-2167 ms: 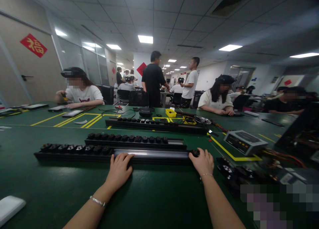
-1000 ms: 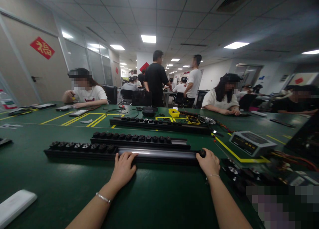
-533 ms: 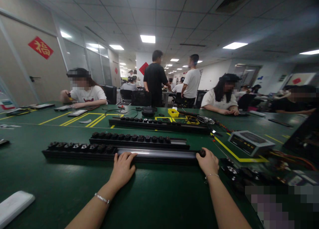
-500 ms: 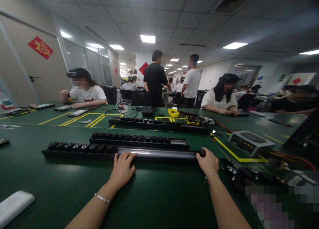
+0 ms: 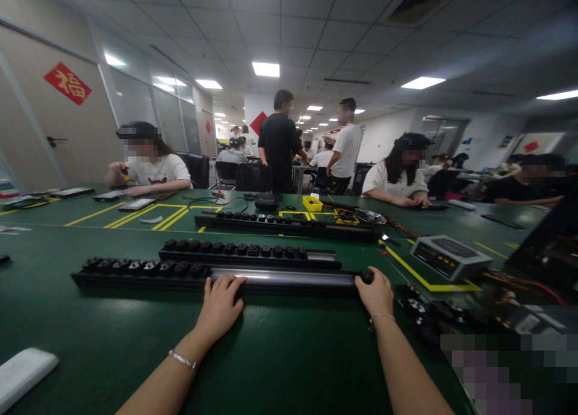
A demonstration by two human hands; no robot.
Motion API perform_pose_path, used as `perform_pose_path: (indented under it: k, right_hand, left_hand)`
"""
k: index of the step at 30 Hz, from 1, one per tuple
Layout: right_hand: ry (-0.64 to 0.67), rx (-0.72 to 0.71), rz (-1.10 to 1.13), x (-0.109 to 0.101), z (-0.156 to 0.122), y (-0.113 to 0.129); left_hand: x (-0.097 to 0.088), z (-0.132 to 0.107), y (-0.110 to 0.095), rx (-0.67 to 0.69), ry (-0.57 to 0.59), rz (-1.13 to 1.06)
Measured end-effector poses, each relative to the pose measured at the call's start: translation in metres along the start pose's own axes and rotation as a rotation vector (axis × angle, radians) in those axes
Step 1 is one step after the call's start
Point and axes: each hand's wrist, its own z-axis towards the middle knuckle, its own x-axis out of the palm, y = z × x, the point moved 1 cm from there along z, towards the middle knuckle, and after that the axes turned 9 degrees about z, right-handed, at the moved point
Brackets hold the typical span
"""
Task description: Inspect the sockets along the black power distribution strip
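Observation:
A long black rail [image 5: 284,277] with a shiny strip lies across the green table in front of me. Several black socket-like modules [image 5: 149,268] fill its left part. My left hand [image 5: 221,303] rests its outstretched fingers on the rail's near edge, beside the last module; the thumb is apart from the rail. At the rail's right end my right hand [image 5: 376,291] is closed around a small round black module [image 5: 367,276]. The fingers partly hide this piece, and whether it sits in the rail I cannot tell.
Behind lie a second rail [image 5: 323,255] and a third rail [image 5: 347,231], both with modules. At right are a grey power supply box [image 5: 451,255], loose black modules [image 5: 419,306] and cables. A white object [image 5: 27,376] lies front left. Co-workers sit across the table.
The whole view has shifted slightly to the left. Both hands keep their places on the rail, and the right hand still holds the black module.

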Motion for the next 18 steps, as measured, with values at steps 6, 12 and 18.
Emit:
perform_pose_path:
  k: [6,12,18]
  right_hand:
    - [0.017,0.056,0.040,-0.0017,0.0003,-0.0005]
    - [-0.006,0.056,0.078,-0.0053,-0.0002,0.0017]
    - [-0.006,0.081,0.076,-0.0098,-0.0021,0.0063]
  left_hand:
    - [0.0001,-0.0002,0.0001,-0.004,-0.003,0.004]
    - [-0.0004,-0.0001,-0.0005,-0.010,0.000,0.014]
    - [0.0015,-0.0002,0.0008,-0.007,-0.002,0.013]
